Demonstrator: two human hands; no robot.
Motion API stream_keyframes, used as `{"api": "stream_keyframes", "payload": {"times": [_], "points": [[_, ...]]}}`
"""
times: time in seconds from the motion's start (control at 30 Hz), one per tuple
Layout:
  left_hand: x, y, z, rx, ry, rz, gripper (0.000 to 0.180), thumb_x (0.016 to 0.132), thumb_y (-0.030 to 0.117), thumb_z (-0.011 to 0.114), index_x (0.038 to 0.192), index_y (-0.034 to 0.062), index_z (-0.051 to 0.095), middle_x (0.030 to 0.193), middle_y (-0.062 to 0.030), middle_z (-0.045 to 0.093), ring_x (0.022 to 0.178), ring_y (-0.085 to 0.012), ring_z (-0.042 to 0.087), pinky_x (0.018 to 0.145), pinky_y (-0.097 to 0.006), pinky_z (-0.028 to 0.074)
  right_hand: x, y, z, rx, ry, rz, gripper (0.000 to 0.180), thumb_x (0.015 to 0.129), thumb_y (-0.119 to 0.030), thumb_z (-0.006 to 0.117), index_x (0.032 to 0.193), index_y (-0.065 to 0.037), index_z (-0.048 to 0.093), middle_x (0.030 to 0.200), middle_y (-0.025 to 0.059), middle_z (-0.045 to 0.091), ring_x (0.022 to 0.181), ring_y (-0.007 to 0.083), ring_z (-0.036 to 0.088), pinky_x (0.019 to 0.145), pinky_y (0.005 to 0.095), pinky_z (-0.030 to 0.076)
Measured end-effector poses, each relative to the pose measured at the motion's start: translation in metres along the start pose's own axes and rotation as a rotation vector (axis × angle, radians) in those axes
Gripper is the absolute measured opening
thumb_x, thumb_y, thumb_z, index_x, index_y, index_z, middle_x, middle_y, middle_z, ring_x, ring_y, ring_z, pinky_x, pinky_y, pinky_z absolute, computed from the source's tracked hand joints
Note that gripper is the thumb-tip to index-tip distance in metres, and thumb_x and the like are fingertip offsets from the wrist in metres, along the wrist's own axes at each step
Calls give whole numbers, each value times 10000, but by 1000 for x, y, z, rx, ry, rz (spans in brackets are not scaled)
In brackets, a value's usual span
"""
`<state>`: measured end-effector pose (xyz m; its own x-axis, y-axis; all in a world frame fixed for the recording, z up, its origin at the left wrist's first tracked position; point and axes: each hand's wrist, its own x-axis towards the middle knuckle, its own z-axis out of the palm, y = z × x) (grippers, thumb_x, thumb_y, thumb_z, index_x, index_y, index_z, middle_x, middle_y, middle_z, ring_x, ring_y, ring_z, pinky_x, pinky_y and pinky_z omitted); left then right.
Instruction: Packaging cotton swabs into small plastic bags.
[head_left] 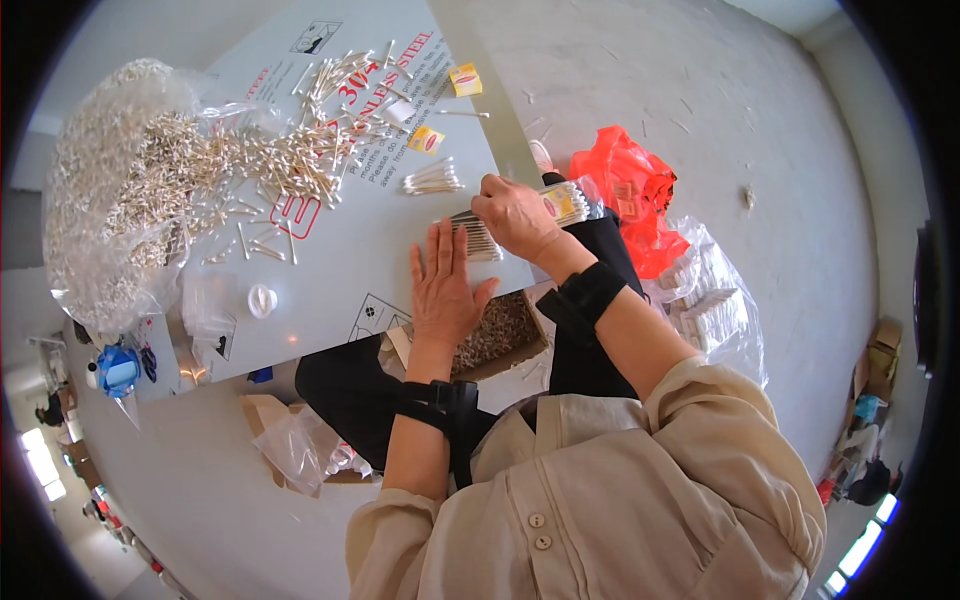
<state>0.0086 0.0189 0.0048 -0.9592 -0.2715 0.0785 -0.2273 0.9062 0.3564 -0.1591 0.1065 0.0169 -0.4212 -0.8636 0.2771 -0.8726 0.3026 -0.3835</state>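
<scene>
A bundle of cotton swabs [478,236] lies on the near right edge of the grey worktop [330,270], sticks side by side, probably squared up so the tips line up evenly. The right hand [515,215] rests over the bundle's right end, its grip closed around a small clear packet of swabs [572,201] with a yellow label, which pokes out past the knuckles. The left hand [445,280] lies flat, fingers spread and holding nothing, pressed just beside the bundle's left end as though acting as a stop. A smaller loose batch of swabs [432,179] sits slightly farther away, and beyond it two small yellow boxes [464,80]. To the far left a big clear bag [110,190] spills a heap of swabs across the worktop. Right of the worktop lie an orange bag [625,185] and a clear bag of white packets [705,315]. How much of the bundle lies under the right palm cannot be made out.
</scene>
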Motion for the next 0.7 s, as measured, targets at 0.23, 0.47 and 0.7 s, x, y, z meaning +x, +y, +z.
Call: {"api": "stream_keyframes", "payload": {"times": [0.23, 0.47, 0.7], "points": [[5, 2, -8, -2, -18, -27, 834, 853, 445, 626, 1484, 21, 283, 1576, -152, 205, 1467, -312, 161, 1170, -532, 109, -19, -17, -5, 502, 307, 278, 178, 877, 5, 546, 1029, 10, 637, 1110, 145, 605, 1020, 303, 612, 858, 337, 494], [22, -6, -3, 83, -40, 63, 786, 870, 407, 611, 1483, 34, 291, 1568, -152, 231, 1463, -282, 195, 1174, -514, 128, -34, -52, 30, 1105, 572, 493, 299, 996, -114, 483, 1256, 20, 543, 1362, 155, 500, 1302, 266, 443, 1091, 349, 331], [26, -12, 5, -464, 246, -6, 636, 971, 324, 495, 1476, 0, 283, 1539, -194, 269, 1436, -333, 248, 1155, -447, 221, -32, -58, 37, 982, 610, 501, 322, 1011, -124, 462, 1297, 19, 500, 1386, 157, 479, 1290, 259, 454, 1079, 335, 341]]}}
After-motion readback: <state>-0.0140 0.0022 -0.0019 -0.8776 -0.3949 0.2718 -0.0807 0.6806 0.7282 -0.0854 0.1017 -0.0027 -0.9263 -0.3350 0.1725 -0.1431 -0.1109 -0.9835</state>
